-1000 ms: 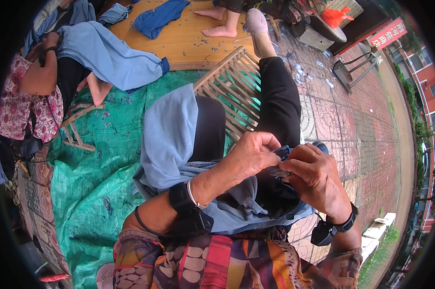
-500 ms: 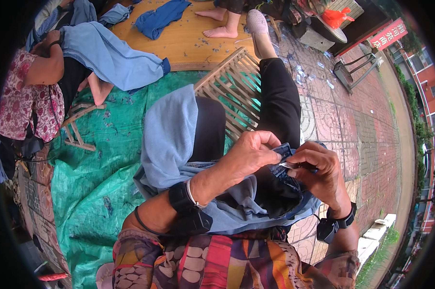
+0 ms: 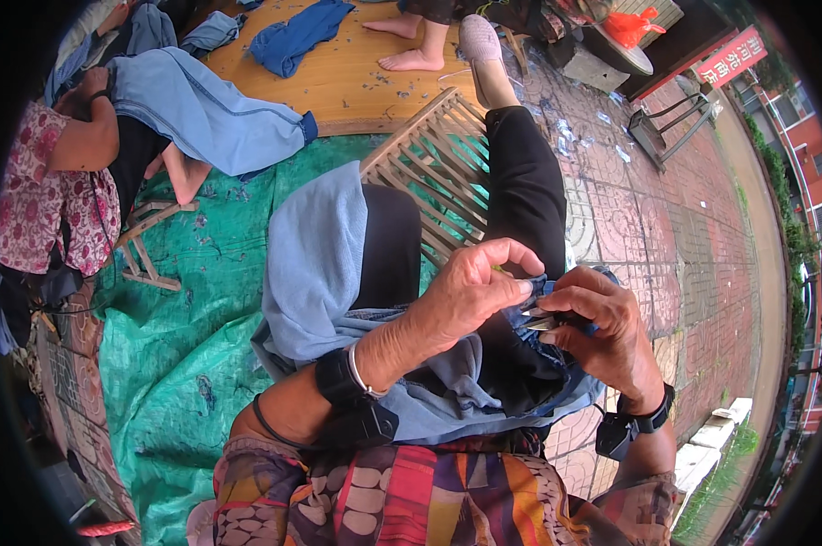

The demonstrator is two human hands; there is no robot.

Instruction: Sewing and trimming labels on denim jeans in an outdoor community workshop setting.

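Observation:
A light-blue denim garment (image 3: pixel 315 255) lies across my lap, its dark seamed edge (image 3: pixel 537 289) raised between my hands. My left hand (image 3: pixel 470 291) is closed in a pinch at that edge, thumb tip against the dark denim; its fingers partly hide the hold. Wrapped in my right hand (image 3: pixel 598 318) is a small pair of thread snips (image 3: pixel 542 324). Two pointed metal blades stick out toward my left hand, slightly apart, just beside the dark edge. The snips' handle is mostly hidden by my fingers.
Ahead stands a slatted wooden stool (image 3: pixel 434 164), my leg stretched past it. Green sheeting (image 3: pixel 183 364) covers the ground at left, where a person (image 3: pixel 74 173) sits with pale denim. Beyond is a yellow board (image 3: pixel 338 86) with dark-blue cloth (image 3: pixel 297 36) and scraps.
The snips' blades have spread apart and dropped slightly. My left hand has risen a little, and the dark denim edge shows less beneath its fingers.

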